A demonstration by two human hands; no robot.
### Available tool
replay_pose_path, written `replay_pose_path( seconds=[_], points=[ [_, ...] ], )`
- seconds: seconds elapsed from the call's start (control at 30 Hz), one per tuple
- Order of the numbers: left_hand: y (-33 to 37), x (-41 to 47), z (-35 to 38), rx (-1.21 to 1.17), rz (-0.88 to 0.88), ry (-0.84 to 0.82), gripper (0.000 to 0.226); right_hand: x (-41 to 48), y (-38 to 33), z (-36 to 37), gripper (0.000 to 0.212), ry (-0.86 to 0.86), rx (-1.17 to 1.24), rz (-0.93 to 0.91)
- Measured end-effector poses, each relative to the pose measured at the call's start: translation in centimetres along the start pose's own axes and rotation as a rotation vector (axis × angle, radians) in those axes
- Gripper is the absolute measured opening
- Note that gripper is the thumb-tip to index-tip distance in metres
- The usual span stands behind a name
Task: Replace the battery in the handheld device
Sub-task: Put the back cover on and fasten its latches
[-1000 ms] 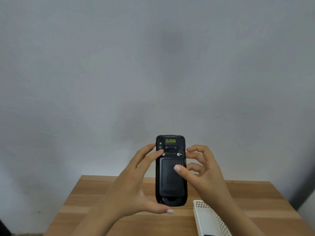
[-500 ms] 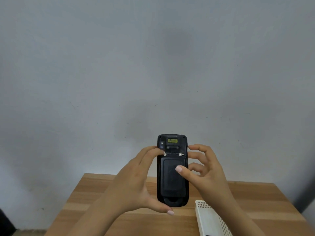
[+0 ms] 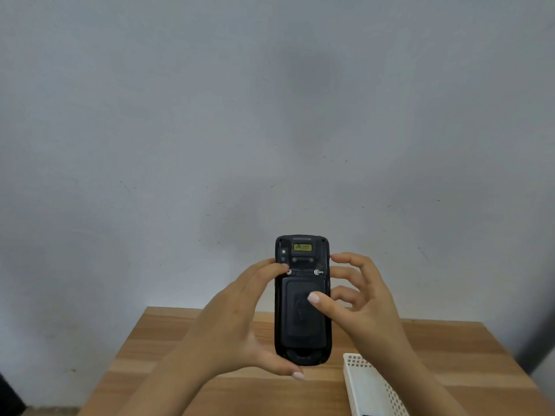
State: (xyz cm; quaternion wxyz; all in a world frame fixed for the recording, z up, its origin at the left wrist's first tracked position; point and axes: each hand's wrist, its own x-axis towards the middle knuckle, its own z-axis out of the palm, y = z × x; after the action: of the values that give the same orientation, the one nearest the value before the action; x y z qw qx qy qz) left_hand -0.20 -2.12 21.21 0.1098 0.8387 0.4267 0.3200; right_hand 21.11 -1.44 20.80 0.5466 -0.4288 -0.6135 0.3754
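Observation:
A black handheld device (image 3: 302, 298) is held upright above the table, its back facing me, with a yellow label near its top. The battery cover (image 3: 303, 322) sits on its back below two small silver latches. My left hand (image 3: 237, 322) grips the device from the left, thumb under its bottom edge and fingertips at the left latch. My right hand (image 3: 360, 304) is on the right side, thumb pressed on the battery cover and fingers curled at the device's right edge.
A wooden table (image 3: 168, 355) lies below the hands. A white perforated plastic basket (image 3: 372, 385) stands at its right front, with something dark inside at the bottom edge. A grey wall fills the background.
The device and both hands have risen slightly and shifted a little to the right. My left fingertips have curled in onto the left latch. The right thumb stays on the cover.

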Motion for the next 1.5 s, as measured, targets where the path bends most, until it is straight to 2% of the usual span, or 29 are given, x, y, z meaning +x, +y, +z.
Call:
replay_pose_path(
  seconds=[0.33, 0.47, 0.5, 0.7, 1.0, 1.2, 1.5],
  points=[
    [-0.1, 0.0, 0.0, -0.016, -0.004, 0.008, 0.114, -0.2, 0.2, 0.4, 0.062, 0.000, 0.011, 0.016],
    [-0.4, -0.1, 0.3, -0.027, -0.012, 0.042, 0.089, -0.2, 0.2, 0.4, 0.059, 0.019, 0.049, 0.031],
    [-0.4, -0.2, 0.3, -0.025, -0.018, 0.056, 0.089, -0.1, 0.1, 0.4, 0.059, 0.022, 0.054, 0.031],
    [-0.4, -0.5, 0.5, -0.090, -0.037, 0.030, 0.117, 0.0, 0.1, 0.4, 0.061, 0.017, 0.036, 0.022],
    [-0.6, -0.5, 1.0, -0.165, -0.024, 0.072, 0.119, -0.3, 0.4, 0.6, 0.058, 0.037, 0.042, -0.016],
    [-0.3, -0.2, 1.0, -0.230, -0.043, 0.105, 0.119, -0.3, 0.4, 1.1, 0.030, 0.109, 0.053, -0.070],
    [-0.7, -0.6, 1.3, -0.282, -0.076, 0.096, 0.121, -0.2, 0.4, 1.1, 0.031, 0.063, -0.015, -0.052]
  ],
)
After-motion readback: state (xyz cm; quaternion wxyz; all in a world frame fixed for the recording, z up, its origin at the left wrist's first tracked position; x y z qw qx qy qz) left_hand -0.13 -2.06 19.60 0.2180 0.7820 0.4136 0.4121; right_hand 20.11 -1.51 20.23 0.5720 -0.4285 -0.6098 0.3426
